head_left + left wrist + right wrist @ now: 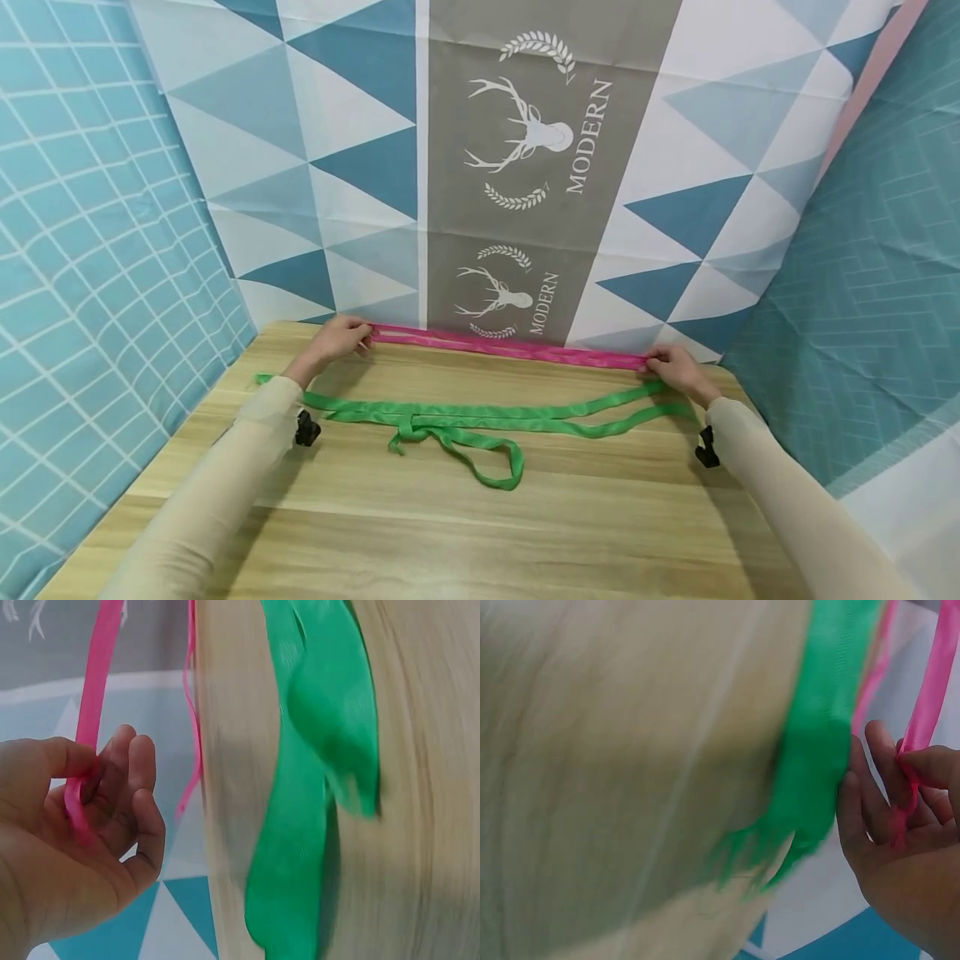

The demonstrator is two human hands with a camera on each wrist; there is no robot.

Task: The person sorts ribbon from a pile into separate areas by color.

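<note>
A pink ribbon (495, 345) stretches between my two hands along the far edge of the table, with a second pink strand running close beside it. My left hand (343, 337) pinches its left end between thumb and forefinger, the other fingers loosely bent in the left wrist view. At the opposite end, my right hand (675, 368) pinches the pink ribbon (930, 690), and a short tail hangs into the palm. Nearer to me lies a green ribbon (480, 417) in long strands, with a knot and a loop at its middle. Its frayed end (742, 847) shows below my right hand.
The wooden table (465, 542) reaches back to a patterned cloth (360, 167) with triangles and deer heads. A blue checked cloth (90, 208) hangs on the left, a teal one (870, 292) on the right. Black wrist cameras (306, 428) sit under both sleeves.
</note>
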